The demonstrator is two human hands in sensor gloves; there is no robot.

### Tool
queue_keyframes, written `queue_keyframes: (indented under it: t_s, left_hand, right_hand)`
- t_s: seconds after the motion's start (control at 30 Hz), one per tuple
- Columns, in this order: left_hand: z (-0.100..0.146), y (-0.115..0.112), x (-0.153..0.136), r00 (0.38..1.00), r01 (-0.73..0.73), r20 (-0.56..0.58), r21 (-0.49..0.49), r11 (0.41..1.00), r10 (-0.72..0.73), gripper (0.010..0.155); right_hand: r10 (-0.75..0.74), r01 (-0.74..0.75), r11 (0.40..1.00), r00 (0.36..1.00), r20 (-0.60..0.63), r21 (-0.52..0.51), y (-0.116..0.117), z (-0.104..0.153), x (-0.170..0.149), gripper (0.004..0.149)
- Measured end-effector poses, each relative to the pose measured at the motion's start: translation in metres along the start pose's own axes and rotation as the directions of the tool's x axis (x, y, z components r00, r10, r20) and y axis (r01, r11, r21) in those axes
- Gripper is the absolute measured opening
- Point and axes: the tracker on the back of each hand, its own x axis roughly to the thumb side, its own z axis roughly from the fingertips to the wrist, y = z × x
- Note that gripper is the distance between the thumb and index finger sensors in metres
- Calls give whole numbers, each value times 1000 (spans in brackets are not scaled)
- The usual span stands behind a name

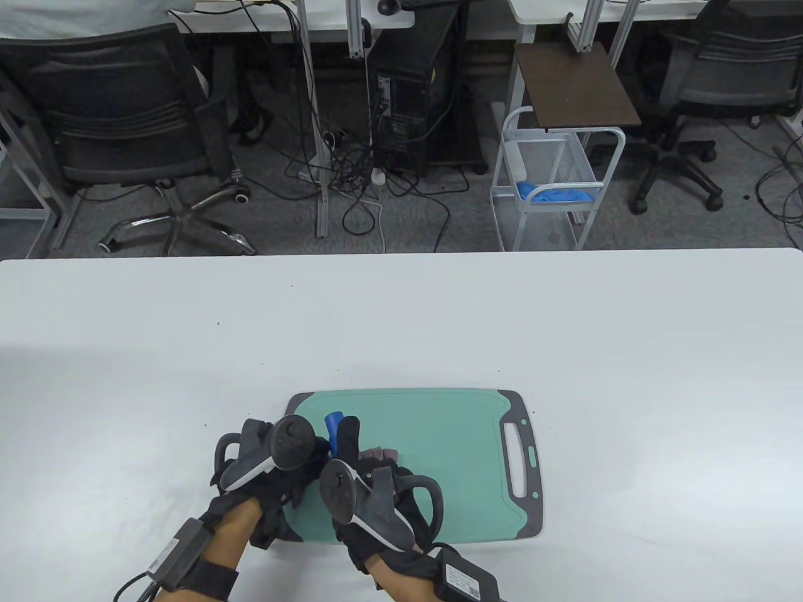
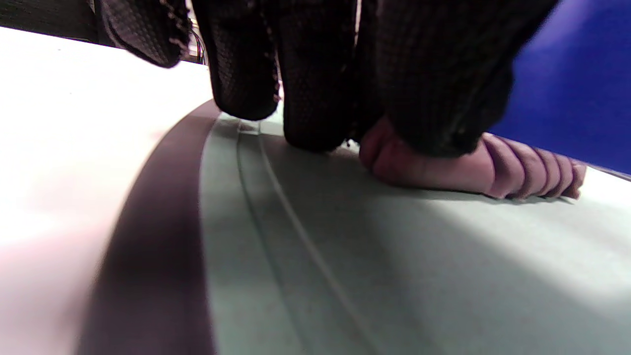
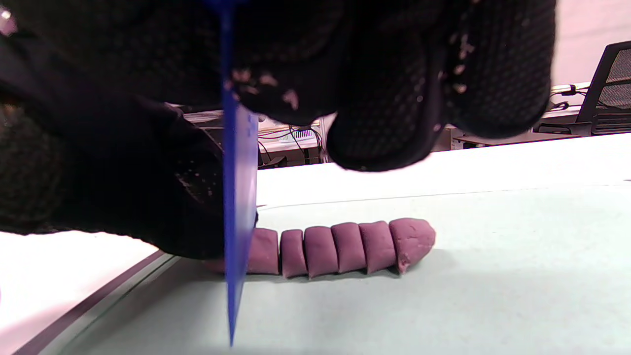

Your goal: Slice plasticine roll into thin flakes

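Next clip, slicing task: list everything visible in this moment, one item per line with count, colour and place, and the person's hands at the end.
Soft purple plasticine roll: one, partly cut into slices that sit together, on the board.
Thin blue plastic cutter: one, blade upright at the uncut end of the roll.
Teal cutting board with grey rim: one, near table edge.
White table: one, under the board.
Black office chairs: two, behind the table.
Black computer tower: one, on the floor.
White wire cart: one, blue cloth inside.
Left hand: black glove, fingers pressing on the roll.
Right hand: black glove, grips the cutter.
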Motion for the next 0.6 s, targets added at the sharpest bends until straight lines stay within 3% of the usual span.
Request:
queue_keyframes:
  t_s: [0.6]
  left_hand:
    - [-1, 0, -1, 1000, -15, -3, -3, 1000, 15, 47]
  right_hand:
    - [45, -45, 999, 999, 3, -11, 8, -2, 5, 84]
